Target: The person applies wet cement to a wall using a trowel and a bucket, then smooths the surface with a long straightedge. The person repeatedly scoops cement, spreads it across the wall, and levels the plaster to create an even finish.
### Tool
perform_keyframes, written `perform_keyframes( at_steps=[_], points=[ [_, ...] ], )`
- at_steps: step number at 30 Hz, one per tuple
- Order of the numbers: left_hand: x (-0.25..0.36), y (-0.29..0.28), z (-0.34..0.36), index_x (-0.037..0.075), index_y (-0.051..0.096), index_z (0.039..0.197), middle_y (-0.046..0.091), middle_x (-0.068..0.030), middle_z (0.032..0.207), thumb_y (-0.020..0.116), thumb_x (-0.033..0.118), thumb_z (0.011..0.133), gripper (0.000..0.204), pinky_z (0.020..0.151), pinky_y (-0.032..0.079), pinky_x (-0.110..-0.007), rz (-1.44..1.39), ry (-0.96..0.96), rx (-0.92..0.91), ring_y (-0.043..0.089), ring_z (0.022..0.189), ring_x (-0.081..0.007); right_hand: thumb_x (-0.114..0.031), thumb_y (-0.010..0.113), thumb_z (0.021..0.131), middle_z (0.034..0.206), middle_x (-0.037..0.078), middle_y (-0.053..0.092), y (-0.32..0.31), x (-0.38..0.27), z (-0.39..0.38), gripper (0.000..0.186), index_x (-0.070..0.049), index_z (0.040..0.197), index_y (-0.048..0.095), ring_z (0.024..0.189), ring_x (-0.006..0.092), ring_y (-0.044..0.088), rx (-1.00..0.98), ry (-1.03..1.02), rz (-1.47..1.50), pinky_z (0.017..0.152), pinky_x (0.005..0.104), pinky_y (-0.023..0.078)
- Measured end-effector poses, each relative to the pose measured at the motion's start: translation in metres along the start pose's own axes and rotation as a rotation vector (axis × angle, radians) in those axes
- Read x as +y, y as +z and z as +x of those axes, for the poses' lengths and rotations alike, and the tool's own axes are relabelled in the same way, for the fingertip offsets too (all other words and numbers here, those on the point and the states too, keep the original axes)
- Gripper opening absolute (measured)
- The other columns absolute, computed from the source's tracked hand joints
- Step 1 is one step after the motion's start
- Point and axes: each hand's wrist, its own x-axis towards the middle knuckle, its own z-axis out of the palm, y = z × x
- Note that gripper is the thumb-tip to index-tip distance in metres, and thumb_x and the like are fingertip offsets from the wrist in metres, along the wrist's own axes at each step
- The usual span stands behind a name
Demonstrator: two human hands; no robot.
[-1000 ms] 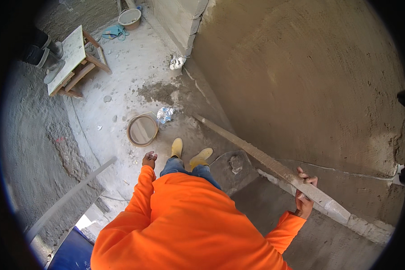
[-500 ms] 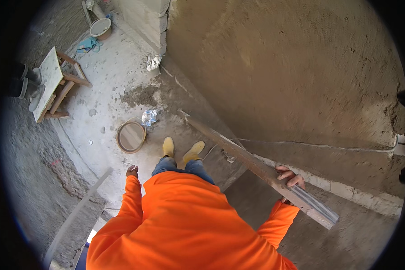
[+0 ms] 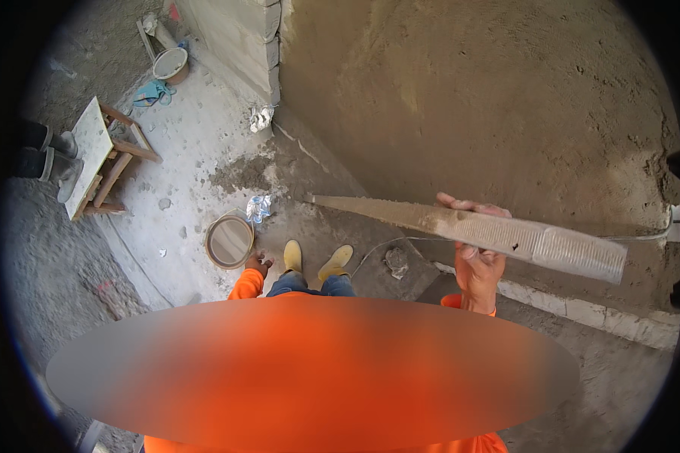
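Rough brown plaster covers the wall [image 3: 491,98] of an unfinished room, seen from above the head of a person in an orange long-sleeved top. Held level against that wall is a long grey metal straightedge [image 3: 476,232], dusted with mortar, its narrow end pointing left and its ribbed broad end reaching right. The right hand [image 3: 477,260] has its grip closed around the middle of the straightedge, fingers over the top edge and thumb beneath, probably so that the bar balances and its edge lies flat on the fresh coat. The left hand [image 3: 258,263] hangs low by the hip, touching nothing; whether its grip is wide or narrow cannot be told at this size, though it seems loosely curled.

Below, 2 yellow rubber boots [image 3: 315,258] stand on the grey concrete floor [image 3: 196,174], toes toward the wall. Just left of the boots sits a round shallow pan [image 3: 229,241], which looks empty apart from a pale film. A crumpled clear plastic wrapper [image 3: 258,207] lies beside it. Further off, a small wooden stand with a pale board tabletop [image 3: 91,155] rests near another person's dark boots [image 3: 49,158], and a white bucket [image 3: 169,63], contents unclear, sits by the grey block pier [image 3: 242,38].
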Motion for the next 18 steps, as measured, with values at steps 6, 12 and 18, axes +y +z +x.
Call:
perform_keyframes(
  at_steps=[6,12,18],
  points=[
    [0.197,0.062,-0.041,0.008,0.043,0.153,0.055,-0.0212,0.141,0.091,0.023,0.074,0.093,0.110,0.043,-0.045,0.176,0.744,0.181,0.055,0.127,-0.0413,-0.035,0.065,0.101,0.137,0.021,0.060,0.009,-0.128,0.026,0.056,-0.003,0.144,0.047,0.139,0.0494,0.047,0.283,-0.221,0.077,0.115,0.0635,0.041],
    [0.330,0.093,-0.081,0.011,0.055,0.140,0.059,-0.0140,0.133,0.089,0.027,0.076,0.074,0.110,0.038,-0.051,-0.059,0.976,0.624,0.054,0.125,-0.0356,-0.034,0.059,0.104,0.146,0.023,0.056,-0.012,-0.254,-0.039,0.053,-0.014,0.151,0.045,0.143,0.0518,0.041,0.213,-0.428,0.169,0.118,0.0729,0.032],
    [0.400,0.071,-0.053,0.015,0.065,0.127,0.062,-0.0080,0.131,0.076,0.022,0.087,0.042,0.118,0.031,-0.060,-0.033,1.245,0.808,0.056,0.128,-0.0328,-0.034,0.059,0.104,0.139,0.023,0.061,-0.048,-0.294,-0.114,0.049,-0.013,0.147,0.050,0.137,0.0493,0.050,0.373,-0.627,0.204,0.115,0.0692,0.040]
  ],
)
